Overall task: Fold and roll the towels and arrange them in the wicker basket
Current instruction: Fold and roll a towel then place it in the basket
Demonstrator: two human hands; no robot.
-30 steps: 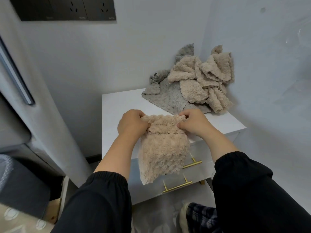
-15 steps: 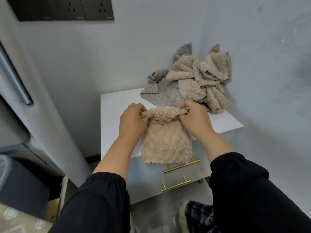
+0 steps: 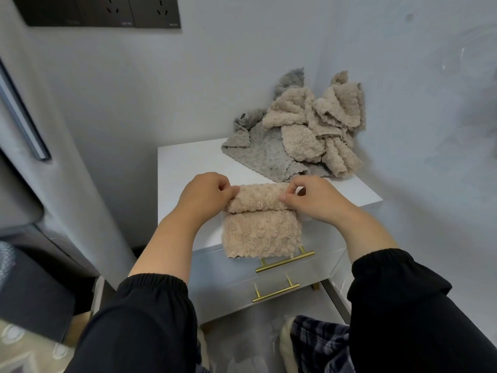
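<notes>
A beige fluffy towel (image 3: pixel 262 232) lies on the front of the white cabinet top (image 3: pixel 185 168). Its far end is rolled into a short tube, and its near end hangs slightly over the front edge. My left hand (image 3: pixel 207 195) pinches the roll's left end. At the right end of the roll, my right hand (image 3: pixel 314 201) grips it with thumb and fingers. A heap of crumpled beige towels (image 3: pixel 317 125) sits on a grey towel (image 3: pixel 266 157) in the back right corner. No wicker basket is in view.
The cabinet has two drawers with gold bar handles (image 3: pixel 285 261) below the towel. Walls close in behind and to the right. A grey curved appliance (image 3: pixel 53 157) stands to the left. My knee in plaid trousers (image 3: pixel 320 343) is below the cabinet.
The towel was held up, hanging in front of the drawers. It now lies on the cabinet top, with more of its far end rolled and less hanging over the edge.
</notes>
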